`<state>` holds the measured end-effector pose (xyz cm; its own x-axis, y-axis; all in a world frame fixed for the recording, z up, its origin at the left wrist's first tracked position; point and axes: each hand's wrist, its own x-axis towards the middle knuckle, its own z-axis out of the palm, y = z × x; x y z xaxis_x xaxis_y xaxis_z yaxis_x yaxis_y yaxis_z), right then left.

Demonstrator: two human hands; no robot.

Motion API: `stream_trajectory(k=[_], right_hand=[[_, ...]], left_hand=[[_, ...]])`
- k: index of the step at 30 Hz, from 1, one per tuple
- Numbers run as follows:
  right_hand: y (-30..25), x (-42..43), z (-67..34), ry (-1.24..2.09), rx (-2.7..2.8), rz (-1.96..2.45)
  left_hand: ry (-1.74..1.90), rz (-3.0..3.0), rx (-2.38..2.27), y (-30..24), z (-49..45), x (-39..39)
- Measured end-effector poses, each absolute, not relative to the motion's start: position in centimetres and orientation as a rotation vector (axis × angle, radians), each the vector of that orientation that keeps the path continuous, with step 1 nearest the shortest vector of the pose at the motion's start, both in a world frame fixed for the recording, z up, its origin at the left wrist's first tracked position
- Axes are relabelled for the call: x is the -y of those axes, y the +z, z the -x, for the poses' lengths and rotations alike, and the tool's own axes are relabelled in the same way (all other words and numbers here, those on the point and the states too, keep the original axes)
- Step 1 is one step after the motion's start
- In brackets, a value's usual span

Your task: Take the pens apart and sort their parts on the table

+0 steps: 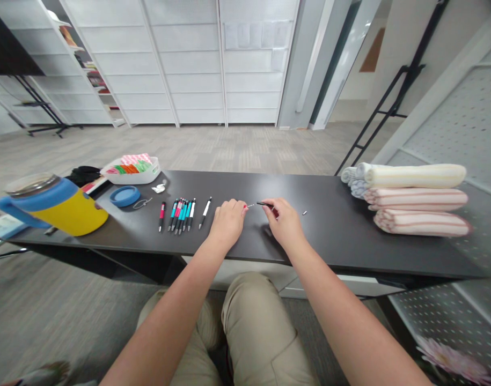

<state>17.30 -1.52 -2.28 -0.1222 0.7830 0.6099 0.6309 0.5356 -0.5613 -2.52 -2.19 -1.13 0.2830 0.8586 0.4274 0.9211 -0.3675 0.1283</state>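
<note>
One likely pen part the left hand pinches points rightward at a black barrel the right hand pinches.

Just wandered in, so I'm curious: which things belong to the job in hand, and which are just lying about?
Likely the job:
black piece (right hand)
thin piece (left hand)
pens
small silvery piece

Likely lying about:
rolled cloths
mug
white basket
blue lid
</note>
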Motion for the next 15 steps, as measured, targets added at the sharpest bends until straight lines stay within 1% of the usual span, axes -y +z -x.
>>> stream_trajectory(k=[15], right_hand=[[-2.26,1.74,-16.89,0.236,1.901,1.097]], left_hand=[[-0.629,2.440,1.616,-1.54,2.50,2.26]])
